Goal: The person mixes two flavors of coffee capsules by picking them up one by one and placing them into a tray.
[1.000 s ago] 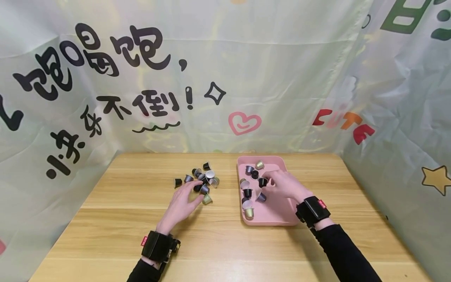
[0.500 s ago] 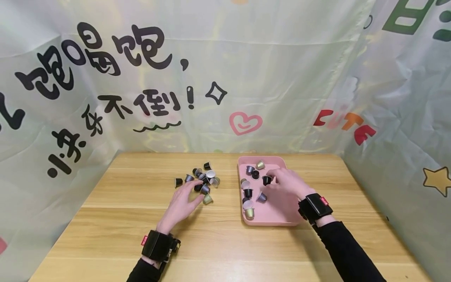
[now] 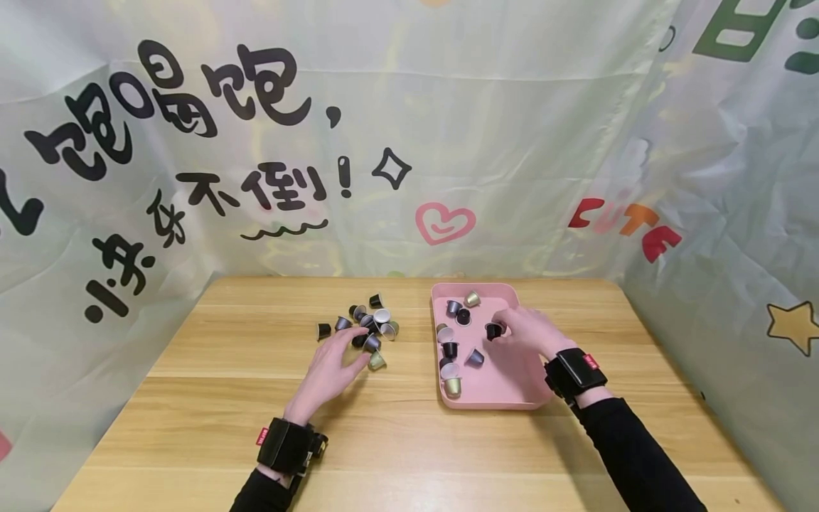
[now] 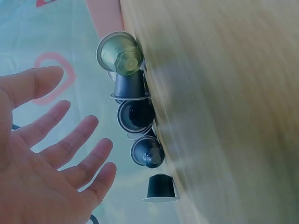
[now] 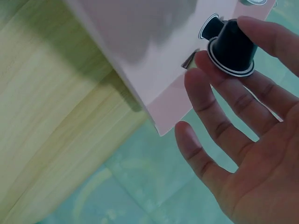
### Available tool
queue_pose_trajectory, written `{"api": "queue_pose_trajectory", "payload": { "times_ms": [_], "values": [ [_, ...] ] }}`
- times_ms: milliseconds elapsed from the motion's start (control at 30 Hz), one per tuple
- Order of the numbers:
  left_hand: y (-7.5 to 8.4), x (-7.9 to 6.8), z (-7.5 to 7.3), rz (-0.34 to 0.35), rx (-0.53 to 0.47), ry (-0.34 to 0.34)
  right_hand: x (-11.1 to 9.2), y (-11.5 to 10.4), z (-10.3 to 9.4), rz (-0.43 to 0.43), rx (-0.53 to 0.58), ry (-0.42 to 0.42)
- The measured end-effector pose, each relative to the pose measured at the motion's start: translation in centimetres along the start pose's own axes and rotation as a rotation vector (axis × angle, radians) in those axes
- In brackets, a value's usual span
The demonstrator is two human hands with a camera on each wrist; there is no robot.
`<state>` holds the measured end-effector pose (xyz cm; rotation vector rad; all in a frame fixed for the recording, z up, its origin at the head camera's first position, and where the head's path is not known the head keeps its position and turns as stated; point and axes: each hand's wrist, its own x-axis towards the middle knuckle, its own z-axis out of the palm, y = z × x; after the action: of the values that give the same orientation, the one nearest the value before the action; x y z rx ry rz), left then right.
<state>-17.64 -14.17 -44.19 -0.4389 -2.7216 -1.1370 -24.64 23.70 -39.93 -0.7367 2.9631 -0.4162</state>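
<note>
In the head view my right hand [image 3: 530,333] is over the pink tray [image 3: 505,404], pinching a black coffee capsule [image 3: 493,331]. The right wrist view shows that black capsule [image 5: 233,49] between thumb and fingertips, its rimmed end downward, with the other fingers spread. My left hand [image 3: 330,366] hovers beside a loose pile of capsules [image 3: 382,316] on the table, its fingers extended and holding nothing. Closest to its thumb is a pale green capsule [image 3: 376,361]. Seen from the left wrist, the relaxed fingers [image 4: 74,140] stand apart from the row of capsules [image 4: 130,84].
Inside the tray, several capsules lie mostly along its left side, among them a gold one [image 3: 452,387] and a grey-blue one [image 3: 475,358]. One black capsule [image 3: 323,331] lies at the pile's left end. A printed curtain [image 3: 512,142] hangs behind the wooden table [image 3: 397,455].
My right hand has shifted a little to the right over the tray, carrying the black capsule away from those on the left side. The left hand has stayed in place.
</note>
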Motion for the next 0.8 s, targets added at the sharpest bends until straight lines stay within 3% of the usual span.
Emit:
{"api": "queue_pose_trajectory", "payload": {
  "times_ms": [200, 367, 800],
  "values": [
    [0.0, 0.0, 0.0, -0.009, 0.000, -0.007, -0.4, 0.1, 0.0, 0.032, 0.014, 0.013],
    [0.0, 0.0, 0.0, -0.018, 0.005, -0.017, -1.2, -0.2, -0.3, 0.010, 0.030, 0.067],
    [0.7, 0.0, 0.4, -0.008, 0.021, -0.107, -3.9, -4.3, 0.2, -0.058, 0.202, 0.113]
  ]
}}
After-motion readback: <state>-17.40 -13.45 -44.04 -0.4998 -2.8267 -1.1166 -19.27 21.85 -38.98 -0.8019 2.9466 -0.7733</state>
